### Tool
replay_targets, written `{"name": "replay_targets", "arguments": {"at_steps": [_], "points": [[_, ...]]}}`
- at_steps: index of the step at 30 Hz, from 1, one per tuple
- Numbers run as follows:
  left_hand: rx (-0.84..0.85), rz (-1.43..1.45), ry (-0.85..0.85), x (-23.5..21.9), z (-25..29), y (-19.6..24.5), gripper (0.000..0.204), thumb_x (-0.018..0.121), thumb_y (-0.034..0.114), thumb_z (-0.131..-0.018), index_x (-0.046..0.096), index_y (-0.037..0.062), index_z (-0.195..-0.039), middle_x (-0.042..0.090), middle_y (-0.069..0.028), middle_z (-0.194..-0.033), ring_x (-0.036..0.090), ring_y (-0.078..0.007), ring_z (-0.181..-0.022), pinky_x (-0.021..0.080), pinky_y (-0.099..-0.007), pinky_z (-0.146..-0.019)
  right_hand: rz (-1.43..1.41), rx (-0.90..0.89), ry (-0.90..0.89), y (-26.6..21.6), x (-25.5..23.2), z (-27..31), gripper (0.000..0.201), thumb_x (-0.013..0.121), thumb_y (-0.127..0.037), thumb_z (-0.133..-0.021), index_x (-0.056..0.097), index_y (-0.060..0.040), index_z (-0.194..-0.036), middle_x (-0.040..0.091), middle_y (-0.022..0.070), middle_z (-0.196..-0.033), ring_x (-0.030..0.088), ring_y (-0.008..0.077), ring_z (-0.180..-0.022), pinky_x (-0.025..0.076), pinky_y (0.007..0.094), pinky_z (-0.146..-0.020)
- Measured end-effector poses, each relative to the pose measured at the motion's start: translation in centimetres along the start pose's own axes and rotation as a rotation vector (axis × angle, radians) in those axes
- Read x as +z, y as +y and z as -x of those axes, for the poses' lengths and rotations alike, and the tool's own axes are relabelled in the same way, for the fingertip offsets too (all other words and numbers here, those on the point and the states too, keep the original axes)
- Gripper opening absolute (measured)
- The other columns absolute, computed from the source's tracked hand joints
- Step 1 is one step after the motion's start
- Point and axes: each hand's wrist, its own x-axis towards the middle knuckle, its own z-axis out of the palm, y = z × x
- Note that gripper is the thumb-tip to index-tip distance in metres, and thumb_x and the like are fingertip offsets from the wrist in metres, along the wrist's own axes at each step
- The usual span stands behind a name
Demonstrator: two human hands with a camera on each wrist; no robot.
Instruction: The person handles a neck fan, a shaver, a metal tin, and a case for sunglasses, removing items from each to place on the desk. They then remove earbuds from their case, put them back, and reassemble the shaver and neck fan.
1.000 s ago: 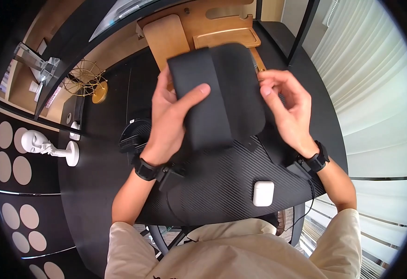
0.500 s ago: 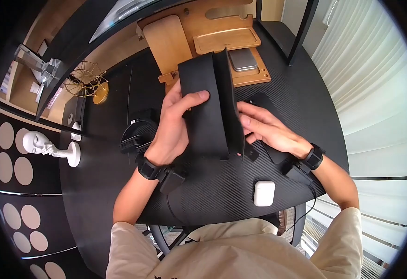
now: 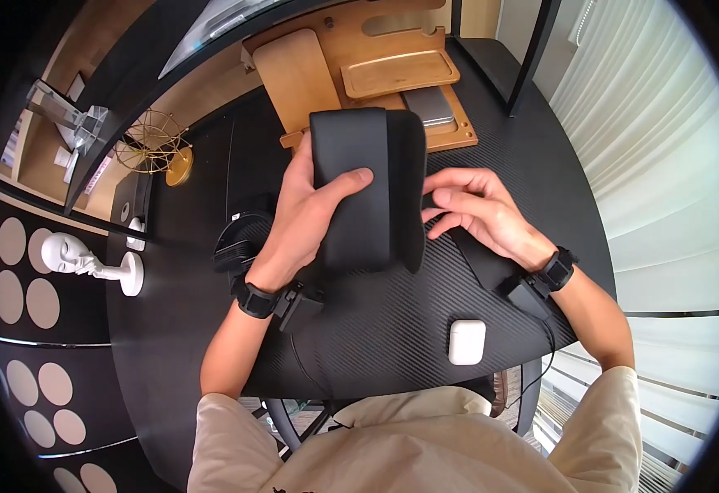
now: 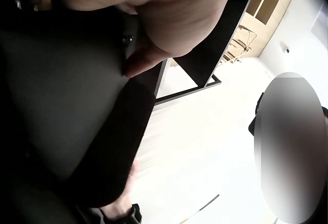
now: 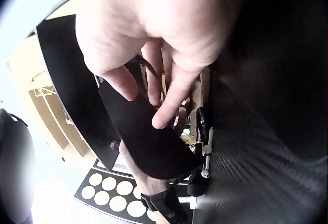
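Black, smooth material fills the left hand (image 3: 298, 218) of the person before me: its thumb lies across the front of a flapped case (image 3: 350, 189), the other fingers going behind, so the case is held up at the centre of the head view. Just beside the case's right edge, the right hand (image 3: 487, 218) holds nothing that I can make out, its fingers loosely bent with the thumb apart from them; whether a fingertip touches the flap (image 3: 410, 193), I cannot tell. Each wrist wears a dark band, the left band (image 3: 257, 302) and the right band (image 3: 558, 269), with a small device attached. Below the right hand, toward the lower right of centre, a white rounded case (image 3: 466, 342) lies on the black ribbed desk (image 3: 376, 337). Left of the left forearm sits a round black object (image 3: 240, 238), partly hidden. At upper centre stands a wooden organiser (image 3: 294, 74) with a shallow tray (image 3: 400, 76), and a silver tin (image 3: 429, 107) rests on its base. Farther out, a gold wire globe (image 3: 150, 140) stands upper left, a white face sculpture (image 3: 72, 252) at mid-left, and pale curtains (image 3: 663, 181) hang down the right side.
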Motion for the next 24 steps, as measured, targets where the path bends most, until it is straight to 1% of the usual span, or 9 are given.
{"name": "replay_targets", "arguments": {"at_steps": [4, 6, 7, 14, 16, 17, 18, 20, 24], "points": [[-0.043, -0.048, 0.039, -0.6, 0.1, 0.5, 0.050, 0.067, 0.003, -0.086, 0.047, -0.0004, -0.132, 0.061, -0.0111, -0.118, 0.061, -0.0179, -0.107, 0.050, -0.0314, -0.093, 0.128, -0.094, 0.077, -0.9, 0.6, 0.2, 0.022, 0.067, -0.011, -0.096, 0.067, 0.0039, -0.112, 0.070, 0.0135, -0.106, 0.072, 0.0223, -0.091, 0.061, 0.0300, -0.072], [-0.018, -0.059, 0.053, -0.4, 0.2, 0.0, 0.051, 0.068, 0.004, -0.087, 0.047, -0.0006, -0.132, 0.061, -0.0112, -0.119, 0.061, -0.0180, -0.108, 0.050, -0.0313, -0.094, 0.302, 0.044, -0.124, -1.5, 0.0, 0.4, 0.021, 0.070, -0.008, -0.093, 0.067, 0.0017, -0.112, 0.070, 0.0099, -0.098, 0.071, 0.0172, -0.086, 0.061, 0.0276, -0.069], [-0.002, -0.070, 0.063, -0.3, 0.3, -0.4, 0.052, 0.069, 0.005, -0.087, 0.046, -0.0008, -0.133, 0.061, -0.0112, -0.119, 0.060, -0.0180, -0.108, 0.050, -0.0311, -0.094, 0.296, 0.059, -0.127, -1.6, 0.7, 0.5, 0.021, 0.071, -0.004, -0.091, 0.067, 0.0010, -0.111, 0.070, 0.0079, -0.093, 0.070, 0.0143, -0.083, 0.060, 0.0263, -0.067], [-0.045, -0.141, -0.048, 0.5, 0.8, -1.5, 0.054, 0.070, 0.008, -0.088, 0.046, -0.0013, -0.135, 0.062, -0.0112, -0.120, 0.059, -0.0172, -0.110, 0.047, -0.0300, -0.096, 0.213, 0.020, -0.128, -0.4, 1.5, 0.4, 0.022, 0.073, -0.002, -0.089, 0.067, 0.0018, -0.109, 0.070, 0.0075, -0.092, 0.070, 0.0125, -0.082, 0.060, 0.0257, -0.069], [-0.046, -0.138, -0.060, 0.6, 0.7, -1.8, 0.054, 0.070, 0.009, -0.088, 0.045, -0.0013, -0.135, 0.062, -0.0111, -0.119, 0.059, -0.0169, -0.109, 0.047, -0.0299, -0.096, 0.410, 0.007, -0.095, -0.1, 1.7, 0.5, 0.022, 0.076, -0.003, -0.087, 0.068, -0.0004, -0.107, 0.070, 0.0064, -0.089, 0.068, 0.0106, -0.075, 0.058, 0.0235, -0.066], [-0.051, -0.134, -0.072, 0.7, 0.7, -1.9, 0.055, 0.070, 0.009, -0.088, 0.045, -0.0013, -0.136, 0.062, -0.0109, -0.119, 0.059, -0.0167, -0.109, 0.047, -0.0299, -0.096, 0.524, -0.009, -0.058, 0.0, 2.0, 0.5, 0.019, 0.079, -0.007, -0.084, 0.071, -0.0033, -0.102, 0.070, 0.0039, -0.079, 0.064, 0.0072, -0.065, 0.053, 0.0206, -0.059], [-0.060, -0.128, -0.070, 0.9, 0.9, -2.2, 0.055, 0.070, 0.009, -0.088, 0.045, -0.0013, -0.136, 0.062, -0.0109, -0.119, 0.059, -0.0167, -0.109, 0.047, -0.0299, -0.096, 0.521, 0.002, -0.057, 0.1, 2.2, 0.6, 0.019, 0.079, -0.007, -0.084, 0.071, -0.0033, -0.102, 0.070, 0.0039, -0.079, 0.064, 0.0072, -0.065, 0.053, 0.0206, -0.059], [-0.048, -0.129, -0.089, 1.1, 1.1, -2.6, 0.054, 0.067, 0.009, -0.090, 0.044, -0.0011, -0.137, 0.061, -0.0106, -0.120, 0.059, -0.0159, -0.109, 0.047, -0.0296, -0.096, 0.830, -0.158, -0.057, 0.1, 2.4, 0.7, 0.017, 0.081, -0.009, -0.083, 0.072, -0.0048, -0.097, 0.068, 0.0019, -0.070, 0.060, 0.0046, -0.058, 0.047, 0.0193, -0.054], [-0.113, 0.001, -0.106, 1.4, 1.4, -2.5, 0.051, 0.064, 0.010, -0.093, 0.044, -0.0008, -0.138, 0.060, -0.0100, -0.122, 0.058, -0.0153, -0.109, 0.047, -0.0292, -0.096, 0.901, -0.206, -0.084, -0.2, 2.5, 0.6, 0.018, 0.082, -0.012, -0.082, 0.072, -0.0049, -0.095, 0.066, 0.0013, -0.064, 0.058, 0.0047, -0.054, 0.046, 0.0209, -0.053]]}}
